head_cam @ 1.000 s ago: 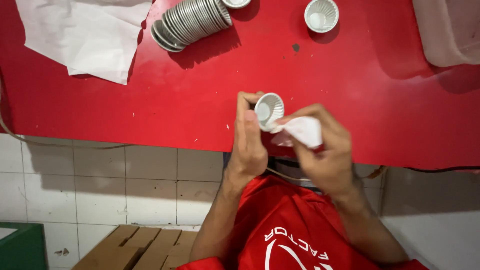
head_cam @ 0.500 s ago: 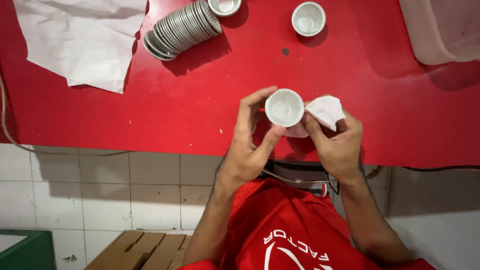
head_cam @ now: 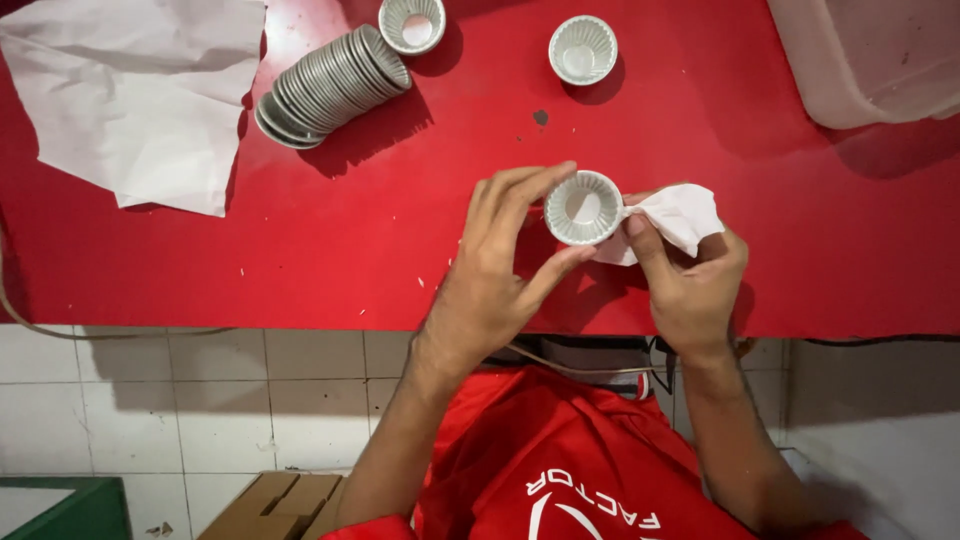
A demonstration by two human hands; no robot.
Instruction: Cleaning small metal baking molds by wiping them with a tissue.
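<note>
My left hand (head_cam: 495,270) pinches a small fluted metal cup (head_cam: 583,208) between thumb and fingertips, its open side facing up at me. My right hand (head_cam: 690,280) grips a crumpled white cloth (head_cam: 672,220) pressed against the cup's right side. Both hands hover over the near edge of the red table (head_cam: 350,230).
A leaning row of several stacked fluted cups (head_cam: 330,88) lies at the upper left, with two single cups (head_cam: 412,22) (head_cam: 582,49) beyond. A crumpled white paper sheet (head_cam: 140,95) covers the far left. A translucent plastic tub (head_cam: 870,55) sits at the upper right. White tiles and a cardboard box (head_cam: 275,505) are below.
The cup has turned from tilted to facing straight up. The cloth moved from over the cup to its right side. Both hands shifted slightly right and farther over the table.
</note>
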